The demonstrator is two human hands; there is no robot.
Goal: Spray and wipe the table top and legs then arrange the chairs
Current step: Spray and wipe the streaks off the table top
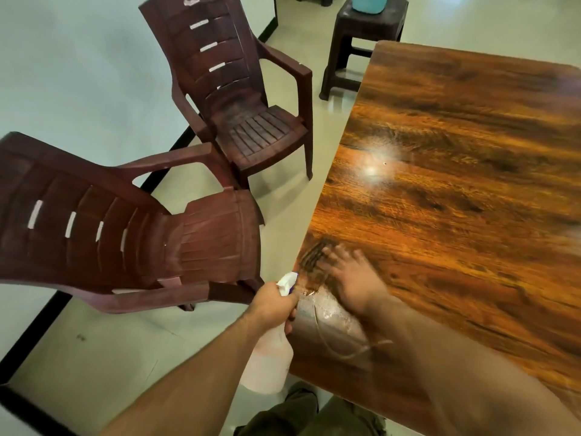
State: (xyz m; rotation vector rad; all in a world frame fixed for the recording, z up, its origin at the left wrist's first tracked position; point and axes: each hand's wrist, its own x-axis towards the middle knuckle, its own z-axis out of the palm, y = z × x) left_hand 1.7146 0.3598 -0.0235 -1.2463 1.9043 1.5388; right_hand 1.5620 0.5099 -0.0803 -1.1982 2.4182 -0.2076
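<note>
Wood-grain bench (471,184) under wiping: the right grip (352,284), fingers spread flat, presses what seems a cloth (309,258) at the near corner, while the left grip (270,305), curled round the spray bottle (267,363), holds it beside the edge, likely for respraying; 2 chairs (125,234) stand apart.

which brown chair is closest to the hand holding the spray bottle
The chair at lower left; its seat nearly reaches the left hand. The other chair stands farther back.

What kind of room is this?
Probably a dining area in a home: a long wooden table, a near armchair and a far armchair beside it, a stool beyond.
</note>
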